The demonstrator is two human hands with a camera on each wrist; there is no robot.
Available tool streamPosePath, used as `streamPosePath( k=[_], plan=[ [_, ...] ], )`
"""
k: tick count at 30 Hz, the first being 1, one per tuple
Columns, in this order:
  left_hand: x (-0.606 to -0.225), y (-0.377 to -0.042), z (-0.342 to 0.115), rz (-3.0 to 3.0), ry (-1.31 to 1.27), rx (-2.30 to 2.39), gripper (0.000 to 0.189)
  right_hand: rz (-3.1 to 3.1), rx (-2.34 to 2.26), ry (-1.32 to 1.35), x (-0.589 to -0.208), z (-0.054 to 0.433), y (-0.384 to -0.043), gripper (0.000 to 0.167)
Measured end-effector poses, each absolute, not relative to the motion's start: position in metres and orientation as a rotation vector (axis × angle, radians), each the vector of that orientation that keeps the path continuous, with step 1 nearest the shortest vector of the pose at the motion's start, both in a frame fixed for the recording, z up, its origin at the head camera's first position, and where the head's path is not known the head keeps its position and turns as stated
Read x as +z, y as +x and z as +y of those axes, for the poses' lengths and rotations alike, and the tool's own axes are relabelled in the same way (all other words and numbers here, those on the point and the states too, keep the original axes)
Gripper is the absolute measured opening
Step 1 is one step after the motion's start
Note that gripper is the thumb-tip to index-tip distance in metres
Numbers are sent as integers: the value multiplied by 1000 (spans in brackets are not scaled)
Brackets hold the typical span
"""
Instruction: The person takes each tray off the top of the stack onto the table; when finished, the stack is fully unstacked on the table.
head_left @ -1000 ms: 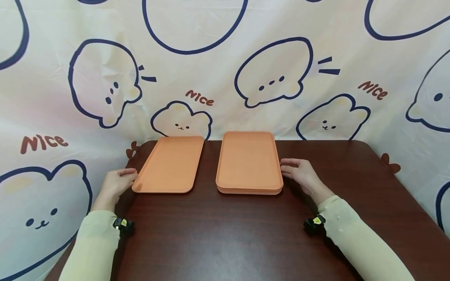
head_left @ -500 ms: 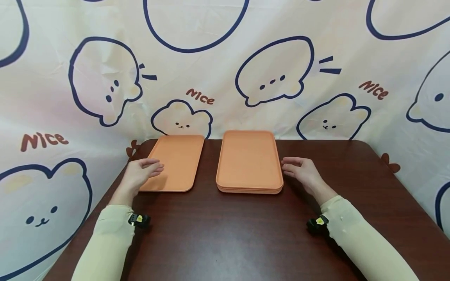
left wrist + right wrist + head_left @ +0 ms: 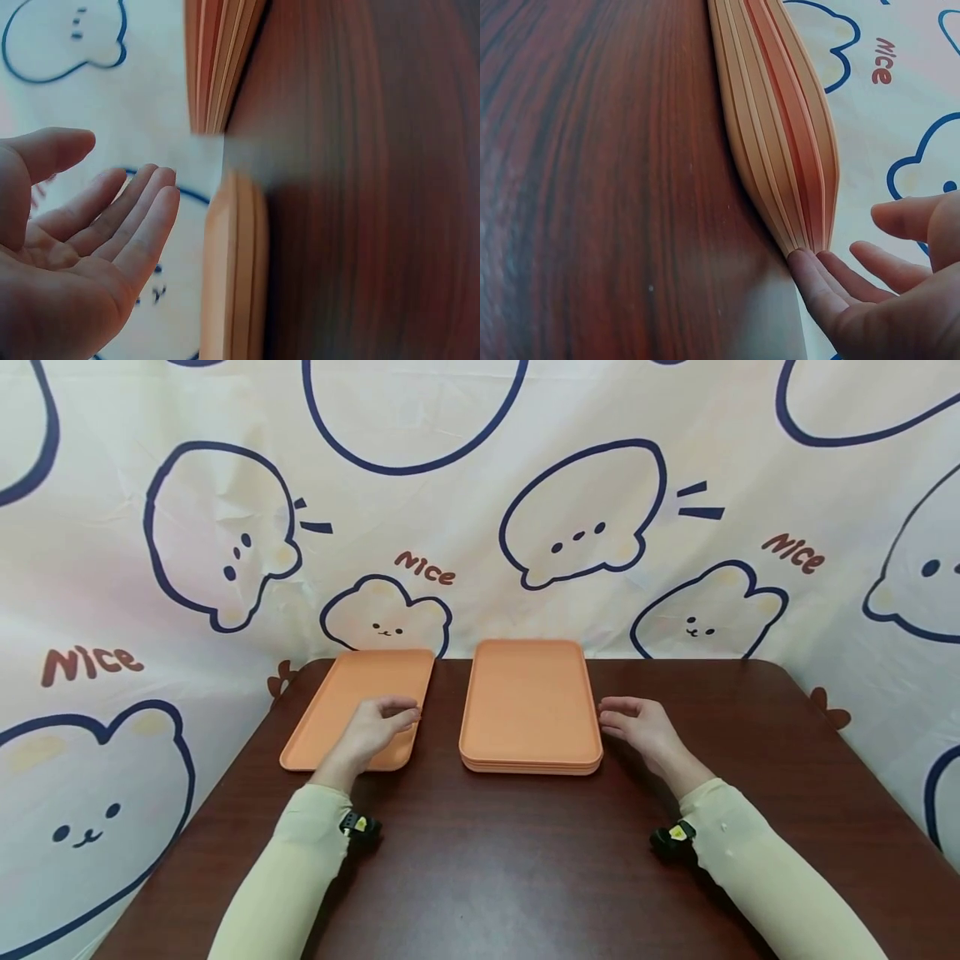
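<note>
Two piles of flat orange rectangular trays lie side by side on the table's far half. The left tray [image 3: 330,727] looks thin from above; its edge [image 3: 236,285] shows layered lines in the left wrist view. To its right sits a thicker tray stack [image 3: 528,702], one layer redder in the right wrist view. My left hand [image 3: 369,732] hovers over the left tray's near right part, holding nothing, fingers [image 3: 139,240] extended. My right hand [image 3: 643,731] is beside the stack's right side, fingertips [image 3: 802,262] at its edge, thumb apart.
The dark brown wooden table [image 3: 495,860] has its far edge against a cream curtain [image 3: 465,510] printed with cartoon outlines. A strip of tabletop separates the two piles. Each wrist wears a small black camera.
My left hand has travelled rightward from the left tray's outer edge across it towards its right side. The right hand and both piles stay about where they were.
</note>
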State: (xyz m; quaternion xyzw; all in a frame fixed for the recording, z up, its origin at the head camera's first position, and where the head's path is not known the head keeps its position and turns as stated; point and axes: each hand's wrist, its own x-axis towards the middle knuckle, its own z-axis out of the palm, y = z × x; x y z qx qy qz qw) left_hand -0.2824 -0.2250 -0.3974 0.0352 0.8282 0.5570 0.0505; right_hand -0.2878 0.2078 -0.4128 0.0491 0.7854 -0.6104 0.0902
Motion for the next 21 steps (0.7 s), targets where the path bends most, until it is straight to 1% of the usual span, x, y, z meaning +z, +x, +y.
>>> streamPosePath(
  k=[7, 12, 15, 21],
  plan=[
    [-400, -287, -186, 2510, 57, 1591, 45, 2337, -1817, 134, -418, 208, -290, 52],
    [-404, -293, -166, 2539, 36, 1508, 42, 2357, -1742, 126, -419, 207, -291, 57],
    [-407, -297, -157, 2537, 32, 1508, 43, 2402, -1658, 101, -420, 206, -293, 59],
    [-413, -302, -151, 2516, 53, 1549, 45, 2447, -1590, 85, -418, 203, -293, 56]
  ],
)
